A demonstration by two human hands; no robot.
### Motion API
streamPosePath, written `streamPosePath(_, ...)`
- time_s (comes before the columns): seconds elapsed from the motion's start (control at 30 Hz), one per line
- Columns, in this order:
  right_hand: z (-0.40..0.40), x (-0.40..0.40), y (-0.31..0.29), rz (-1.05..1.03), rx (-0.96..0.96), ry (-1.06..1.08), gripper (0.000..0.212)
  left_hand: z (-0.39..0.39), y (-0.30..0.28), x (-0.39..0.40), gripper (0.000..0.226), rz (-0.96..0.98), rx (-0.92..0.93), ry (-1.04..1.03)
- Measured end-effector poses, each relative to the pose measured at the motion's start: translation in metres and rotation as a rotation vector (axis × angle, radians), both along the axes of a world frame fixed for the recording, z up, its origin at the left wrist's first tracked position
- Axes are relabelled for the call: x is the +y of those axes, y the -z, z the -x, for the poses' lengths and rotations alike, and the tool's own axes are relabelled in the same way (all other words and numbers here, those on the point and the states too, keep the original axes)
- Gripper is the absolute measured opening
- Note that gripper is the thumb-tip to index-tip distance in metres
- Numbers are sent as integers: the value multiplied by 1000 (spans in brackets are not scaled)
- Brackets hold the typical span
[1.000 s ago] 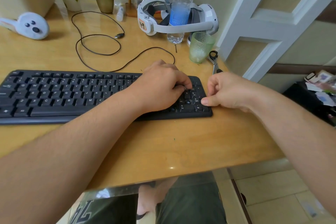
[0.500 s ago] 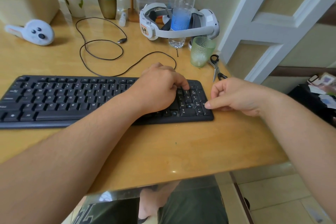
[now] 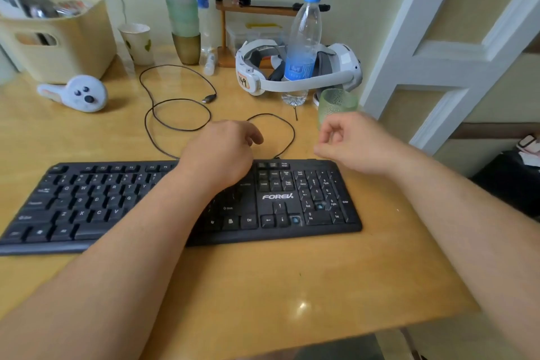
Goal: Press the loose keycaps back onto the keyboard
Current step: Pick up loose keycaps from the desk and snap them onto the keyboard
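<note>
Left fingers [image 3: 253, 135]: curled loosely past the keyboard's far edge, holding nothing visible; tips partly hidden.
Left hand [image 3: 222, 152]: hovering over the middle of the keyboard [image 3: 87, 207], wrist above the letter keys.
Open sockets: two bare switch spots, one at the right arrow position [image 3: 295, 220], one in the number pad [image 3: 320, 206]; likely the targets.
Loose keycaps: none in sight; cannot tell where.
Right fingers [image 3: 328, 133]: thumb and forefinger closed in a small ring; a cap inside cannot be told.
Right hand [image 3: 356, 143]: above the keyboard's far right corner, just before the green glass [image 3: 336, 102].
Advice: line cap square over socket, press straight down, steady the board with the free hand.
</note>
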State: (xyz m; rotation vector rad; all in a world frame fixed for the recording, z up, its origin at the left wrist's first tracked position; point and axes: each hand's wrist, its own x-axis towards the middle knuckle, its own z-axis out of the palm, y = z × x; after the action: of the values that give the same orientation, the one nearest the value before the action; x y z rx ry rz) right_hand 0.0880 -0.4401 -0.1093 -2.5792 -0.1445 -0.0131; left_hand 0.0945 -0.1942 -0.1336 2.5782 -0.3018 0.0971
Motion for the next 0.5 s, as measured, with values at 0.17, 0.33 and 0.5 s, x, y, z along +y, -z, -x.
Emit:
streamPosePath(0.17, -36, 31, -8, 258, 195, -157, 20, -2, 7, -4, 37, -81, -2, 0)
streamPosePath(0.33, -41, 38, -11, 281, 346, -212, 50, -3, 8, -3, 37, -56, -9, -1)
streamPosePath(0.5, -33, 35, -6, 308, 290, -198, 56, -1, 9, -8, 37, -48, -21, 13)
